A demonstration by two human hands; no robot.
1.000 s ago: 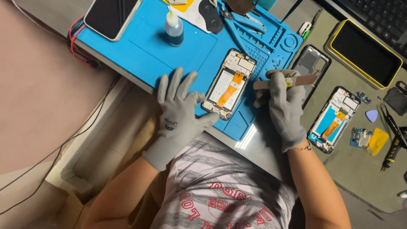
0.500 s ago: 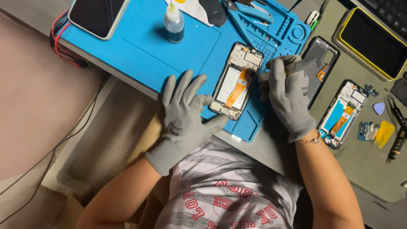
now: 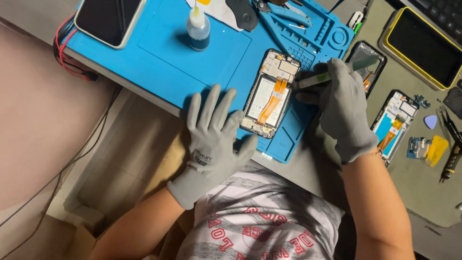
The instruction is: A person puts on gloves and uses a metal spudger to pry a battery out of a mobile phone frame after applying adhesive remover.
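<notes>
An opened phone (image 3: pixel 269 94) with its back off, showing an orange flex cable and a battery, lies on a blue work mat (image 3: pixel 163 53). My left hand (image 3: pixel 214 135), in a grey glove, rests flat with fingers spread on the mat's near edge, touching the phone's lower left corner. My gloved right hand (image 3: pixel 339 103) grips a flat pale-green pry tool (image 3: pixel 332 74), whose tip points at the phone's right edge.
A small dropper bottle (image 3: pixel 197 30) and a dark phone (image 3: pixel 108 19) sit at the back of the mat. Tweezers (image 3: pixel 284 9) lie in the mat's tray. Two more opened phones (image 3: pixel 394 123), a yellow-framed device (image 3: pixel 423 45), picks and a screwdriver (image 3: pixel 450 159) lie right.
The view has shifted. My right hand has moved the pry tool toward the phone's right edge. My left hand still rests by the phone's lower corner.
</notes>
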